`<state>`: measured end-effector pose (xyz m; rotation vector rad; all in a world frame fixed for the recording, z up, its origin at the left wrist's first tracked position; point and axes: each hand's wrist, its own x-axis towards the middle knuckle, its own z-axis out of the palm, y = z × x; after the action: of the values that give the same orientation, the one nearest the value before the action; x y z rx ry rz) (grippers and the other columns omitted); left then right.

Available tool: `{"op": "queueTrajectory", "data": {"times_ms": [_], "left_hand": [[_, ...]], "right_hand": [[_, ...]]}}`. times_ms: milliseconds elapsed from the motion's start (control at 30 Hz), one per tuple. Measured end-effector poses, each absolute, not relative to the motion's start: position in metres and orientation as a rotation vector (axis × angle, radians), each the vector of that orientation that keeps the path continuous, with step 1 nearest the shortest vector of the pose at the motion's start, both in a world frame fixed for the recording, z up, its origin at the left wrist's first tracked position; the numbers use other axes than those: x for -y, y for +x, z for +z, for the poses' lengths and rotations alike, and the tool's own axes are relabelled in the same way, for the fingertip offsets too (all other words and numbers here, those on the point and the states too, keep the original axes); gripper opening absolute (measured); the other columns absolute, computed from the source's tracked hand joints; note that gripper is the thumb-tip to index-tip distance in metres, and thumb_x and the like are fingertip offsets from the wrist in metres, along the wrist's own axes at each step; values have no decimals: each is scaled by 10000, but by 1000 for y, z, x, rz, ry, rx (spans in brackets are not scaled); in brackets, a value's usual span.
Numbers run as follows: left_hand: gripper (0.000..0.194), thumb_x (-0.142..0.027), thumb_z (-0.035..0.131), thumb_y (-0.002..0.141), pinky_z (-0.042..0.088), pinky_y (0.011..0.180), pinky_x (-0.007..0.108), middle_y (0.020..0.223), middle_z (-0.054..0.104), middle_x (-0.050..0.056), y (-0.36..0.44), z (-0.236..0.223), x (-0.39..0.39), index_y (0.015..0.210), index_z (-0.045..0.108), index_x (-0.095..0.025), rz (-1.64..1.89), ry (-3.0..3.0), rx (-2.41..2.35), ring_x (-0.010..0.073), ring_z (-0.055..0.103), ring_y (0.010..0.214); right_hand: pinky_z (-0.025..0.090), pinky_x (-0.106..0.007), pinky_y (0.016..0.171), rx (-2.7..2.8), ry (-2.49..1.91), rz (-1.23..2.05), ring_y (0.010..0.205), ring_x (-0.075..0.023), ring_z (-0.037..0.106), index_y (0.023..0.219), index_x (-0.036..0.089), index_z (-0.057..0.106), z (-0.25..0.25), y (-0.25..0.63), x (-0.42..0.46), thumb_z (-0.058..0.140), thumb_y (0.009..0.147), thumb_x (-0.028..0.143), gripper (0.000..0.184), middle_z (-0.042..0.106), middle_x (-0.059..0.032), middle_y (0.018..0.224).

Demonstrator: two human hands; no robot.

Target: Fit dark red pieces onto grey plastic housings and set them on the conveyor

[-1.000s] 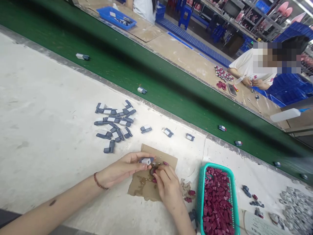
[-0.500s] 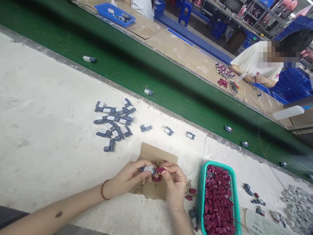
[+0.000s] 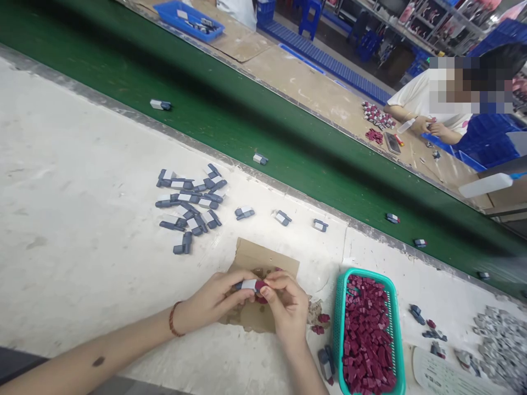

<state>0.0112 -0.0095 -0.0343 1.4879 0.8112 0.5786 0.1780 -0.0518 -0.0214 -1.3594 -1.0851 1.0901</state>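
Note:
A small grey-and-white plastic part (image 3: 248, 285) is pinched in my left hand (image 3: 220, 296), above a piece of brown cardboard (image 3: 263, 253). My right hand (image 3: 288, 307) closes thumb and fingers on a small dark-red plastic piece (image 3: 259, 286), which meets the right end of the grey-and-white part. How deep the two fit together is hidden by my fingertips. More red pieces lie on the cardboard, partly covered by my hands. Two red pieces (image 3: 318, 329) rest on the table just right of my right hand.
A green basket (image 3: 338, 318) full of red pieces stands to the right, with a pile of pale grey parts (image 3: 504, 340) beyond it. Several grey-and-white parts (image 3: 189, 197) lie upper left. A green conveyor belt (image 3: 197, 115) carries more. Across it, a person (image 3: 436, 109) works.
My right hand has moved slightly left, bringing the red piece against the end of the grey-and-white part. Parts on the belt have shifted right.

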Motion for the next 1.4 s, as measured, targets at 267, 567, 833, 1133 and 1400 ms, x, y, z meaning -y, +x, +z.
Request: {"op": "queueTrajectory", "data": {"times_ms": [267,567,833,1133,1400], "left_hand": [[254,-341,419,924,448,567,223,715,683,20,12,-23,2,922,622,-190,463,1681,-813,174,625,605],[258,-438,463,905,484,645,271,825,706,32,54,-11,-70,908,575,-205,412,1800,-804,196,644,700],[212,-306,535,834,468,827,375,889,663,101,155,-40,-178,883,670,-149,692,2163,-1023,264,592,870],[278,-269,512,839,249,1054,569,1206,563,153,139,-47,-212,1026,695,-173,761,2296,-1114,383,361,1246],[179,-274,558,779,382,996,459,1031,650,150,103,-38,-220,857,668,-157,724,2054,-1137,347,535,1096]], "right_hand": [[513,-290,726,1152,-1415,995,737,-174,644,701,201,675,-14,177,58,658,824,238,129,664,-28,741],[493,-363,856,1384,-1963,453,962,-235,632,970,215,686,24,267,91,496,919,236,198,691,-85,992],[519,-402,798,1885,-2341,238,933,-284,631,942,203,659,8,332,85,480,837,99,232,679,-98,977],[539,-326,656,1535,-2178,467,704,-214,654,840,209,597,10,332,87,510,818,186,92,673,-43,787],[533,-280,652,1189,-1847,601,716,-193,665,925,198,635,37,290,87,618,835,305,141,693,-40,776]]}}
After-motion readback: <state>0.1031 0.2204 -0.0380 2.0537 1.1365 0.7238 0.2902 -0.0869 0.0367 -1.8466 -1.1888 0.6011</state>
